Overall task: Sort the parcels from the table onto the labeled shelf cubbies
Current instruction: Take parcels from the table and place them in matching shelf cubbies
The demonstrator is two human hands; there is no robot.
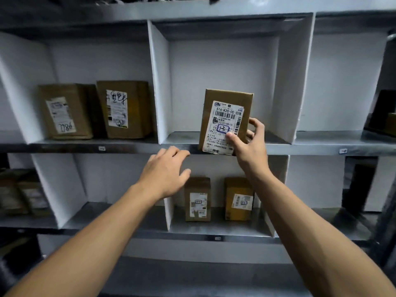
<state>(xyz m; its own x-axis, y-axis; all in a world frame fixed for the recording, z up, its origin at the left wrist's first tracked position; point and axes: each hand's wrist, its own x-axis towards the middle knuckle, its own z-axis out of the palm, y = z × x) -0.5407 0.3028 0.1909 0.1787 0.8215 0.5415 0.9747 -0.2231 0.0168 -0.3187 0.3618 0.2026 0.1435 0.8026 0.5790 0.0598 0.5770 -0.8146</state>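
Shelf cubbies [278,150] are grey metal ledges split by flat white dividers, pretty boxy. Two brown cardboard boxes [124,108] stand in the left cubby, two smaller ones [197,198] below the middle. The parcel [216,97] stands upright on the middle cubby's front edge. Right hand [248,146] grips its lower right corner, thumb on the white printed label [227,123]. Left hand [165,168] hangs by the ledge, fingers loose, holding nothing.
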